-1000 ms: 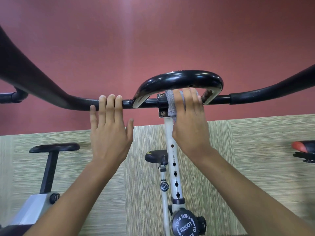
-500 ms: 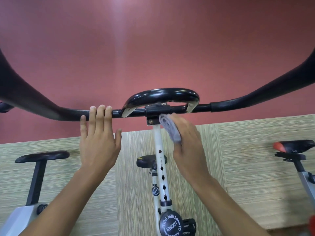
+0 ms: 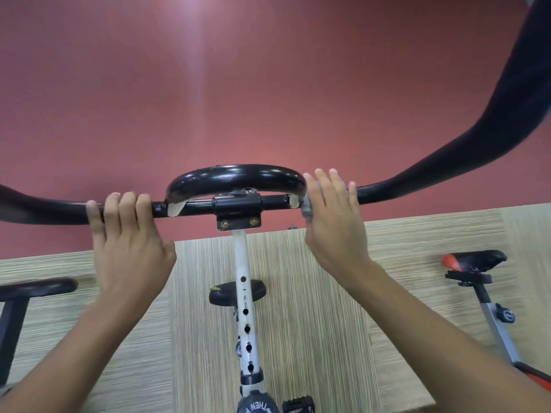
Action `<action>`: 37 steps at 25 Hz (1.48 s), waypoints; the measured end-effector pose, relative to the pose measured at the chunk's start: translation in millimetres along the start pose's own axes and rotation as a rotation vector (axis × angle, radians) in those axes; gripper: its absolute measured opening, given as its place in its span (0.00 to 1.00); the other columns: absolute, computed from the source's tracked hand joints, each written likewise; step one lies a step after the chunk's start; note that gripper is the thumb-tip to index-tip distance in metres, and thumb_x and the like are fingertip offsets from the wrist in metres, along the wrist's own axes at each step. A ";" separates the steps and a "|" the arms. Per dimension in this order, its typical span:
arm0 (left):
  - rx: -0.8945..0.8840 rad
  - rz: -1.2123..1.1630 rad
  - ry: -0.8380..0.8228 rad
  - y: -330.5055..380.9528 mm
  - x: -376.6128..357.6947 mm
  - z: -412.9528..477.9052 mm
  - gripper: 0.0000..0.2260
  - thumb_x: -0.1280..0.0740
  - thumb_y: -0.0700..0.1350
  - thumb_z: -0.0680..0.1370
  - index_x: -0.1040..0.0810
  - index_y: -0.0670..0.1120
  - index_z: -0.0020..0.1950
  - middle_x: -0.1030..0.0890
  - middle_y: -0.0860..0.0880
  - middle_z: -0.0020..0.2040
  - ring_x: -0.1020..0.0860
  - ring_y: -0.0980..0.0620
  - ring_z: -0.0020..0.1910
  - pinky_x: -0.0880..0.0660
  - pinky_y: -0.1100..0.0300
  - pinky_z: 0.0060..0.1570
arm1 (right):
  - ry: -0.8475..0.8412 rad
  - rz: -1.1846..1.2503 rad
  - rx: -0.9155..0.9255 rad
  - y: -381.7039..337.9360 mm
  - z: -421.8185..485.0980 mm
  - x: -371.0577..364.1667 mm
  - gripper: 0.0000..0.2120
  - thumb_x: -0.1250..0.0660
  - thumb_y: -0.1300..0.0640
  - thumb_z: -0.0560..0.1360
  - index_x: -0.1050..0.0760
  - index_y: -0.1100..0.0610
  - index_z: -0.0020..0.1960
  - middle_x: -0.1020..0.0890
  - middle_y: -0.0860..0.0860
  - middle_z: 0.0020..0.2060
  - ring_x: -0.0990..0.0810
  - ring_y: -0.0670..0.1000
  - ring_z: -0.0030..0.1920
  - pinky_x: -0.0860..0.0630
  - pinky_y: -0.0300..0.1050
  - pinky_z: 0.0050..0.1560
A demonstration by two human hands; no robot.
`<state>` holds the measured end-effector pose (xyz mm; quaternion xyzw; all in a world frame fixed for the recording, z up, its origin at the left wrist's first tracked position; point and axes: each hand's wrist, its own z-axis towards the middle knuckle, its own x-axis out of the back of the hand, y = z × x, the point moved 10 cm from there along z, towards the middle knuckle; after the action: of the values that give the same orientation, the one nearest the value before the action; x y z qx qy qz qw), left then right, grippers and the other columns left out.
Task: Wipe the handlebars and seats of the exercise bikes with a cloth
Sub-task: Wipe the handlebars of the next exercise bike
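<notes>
Handlebars of the exercise bike run black across my view, with a glossy centre loop rising over the clamp on the white perforated post. My left hand rests on the bar just left of the loop, its fingers curled over the top of the tube and the thumb spread out below it. My right hand is on the bar just right of the loop, fingers laid flat and slightly spread, pressing the grey cloth against the tube; only a small fold of cloth shows at the hand's left edge and a sliver near the fingertips. Beyond and below the post sits a black seat. A second black seat stands at the far left, and a black seat with a red tip on a grey post stands at the right. A black adjustment knob with white lettering sits at the foot of the post, above the striped beige floor that meets a red wall.
</notes>
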<state>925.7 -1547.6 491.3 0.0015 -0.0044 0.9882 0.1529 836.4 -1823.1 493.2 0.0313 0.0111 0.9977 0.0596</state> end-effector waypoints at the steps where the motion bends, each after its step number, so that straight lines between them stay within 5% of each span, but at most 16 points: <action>1: -0.004 -0.002 0.002 -0.2 0.0 0.9 0.25 0.46 0.43 0.69 0.35 0.35 0.64 0.32 0.35 0.62 0.36 0.33 0.68 0.53 0.37 0.75 | -0.044 -0.031 0.008 2.2 -0.4 -9.5 0.29 0.37 0.57 0.79 0.39 0.58 0.78 0.35 0.57 0.76 0.43 0.60 0.79 0.49 0.63 0.78; 4: -0.005 -0.006 -0.001 -2.2 -2.7 1.3 0.24 0.44 0.43 0.70 0.36 0.35 0.65 0.33 0.35 0.62 0.36 0.33 0.68 0.54 0.38 0.75 | -0.145 -0.016 0.028 6.3 -4.6 -16.4 0.31 0.49 0.42 0.82 0.45 0.57 0.80 0.41 0.56 0.79 0.50 0.57 0.81 0.57 0.60 0.79; 12: -0.008 -0.037 0.022 -1.1 -2.8 0.4 0.22 0.42 0.45 0.73 0.35 0.35 0.64 0.33 0.36 0.62 0.37 0.34 0.68 0.55 0.39 0.76 | -0.269 0.411 -0.023 10.7 2.1 -4.5 0.34 0.66 0.39 0.80 0.44 0.51 0.80 0.50 0.46 0.80 0.60 0.45 0.80 0.71 0.45 0.76; 15: -0.008 -0.030 0.016 -1.6 -3.8 0.7 0.23 0.42 0.46 0.74 0.36 0.35 0.65 0.34 0.36 0.63 0.37 0.34 0.68 0.56 0.39 0.76 | -0.177 0.288 -0.022 10.9 11.9 -1.3 0.24 0.57 0.56 0.83 0.27 0.56 0.70 0.30 0.54 0.74 0.43 0.55 0.79 0.61 0.53 0.78; 16: -0.007 -0.033 0.019 -1.9 -3.4 0.7 0.22 0.43 0.46 0.74 0.36 0.35 0.65 0.34 0.36 0.63 0.37 0.34 0.68 0.56 0.39 0.76 | -0.114 0.201 -0.017 7.1 17.5 -0.8 0.22 0.56 0.57 0.83 0.23 0.55 0.60 0.21 0.54 0.64 0.34 0.59 0.75 0.53 0.56 0.79; 18: -0.009 -0.037 0.029 -2.6 -2.2 -0.3 0.22 0.43 0.45 0.74 0.36 0.35 0.65 0.34 0.36 0.63 0.37 0.34 0.68 0.55 0.39 0.76 | 0.006 0.143 -0.051 2.5 23.0 2.6 0.18 0.55 0.56 0.85 0.27 0.52 0.48 0.21 0.49 0.47 0.24 0.59 0.61 0.39 0.55 0.74; 21: -0.024 -0.036 0.046 -2.3 -0.4 -0.4 0.22 0.43 0.43 0.73 0.35 0.35 0.65 0.33 0.35 0.63 0.37 0.34 0.68 0.54 0.39 0.76 | 0.123 0.084 -0.033 7.2 -1.5 -5.3 0.16 0.49 0.58 0.86 0.27 0.58 0.67 0.24 0.52 0.64 0.32 0.58 0.72 0.41 0.55 0.76; 24: -0.019 -0.039 0.052 -1.9 -0.4 0.1 0.21 0.43 0.43 0.73 0.35 0.35 0.64 0.33 0.35 0.63 0.37 0.34 0.68 0.55 0.38 0.76 | 0.107 0.035 0.004 8.8 -23.3 -15.1 0.31 0.40 0.70 0.79 0.43 0.59 0.80 0.40 0.55 0.79 0.49 0.57 0.81 0.47 0.58 0.79; 37: 0.082 -0.139 -0.044 -0.3 -5.8 0.7 0.24 0.41 0.45 0.72 0.36 0.35 0.66 0.34 0.35 0.66 0.42 0.34 0.73 0.57 0.37 0.75 | -0.163 0.083 0.077 6.6 14.5 -6.6 0.25 0.47 0.55 0.81 0.37 0.59 0.77 0.31 0.54 0.74 0.41 0.56 0.78 0.51 0.52 0.80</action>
<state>931.3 -1549.0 492.0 0.0297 0.0328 0.9743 0.2208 843.1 -1830.2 507.4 0.1152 0.0434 0.9922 0.0178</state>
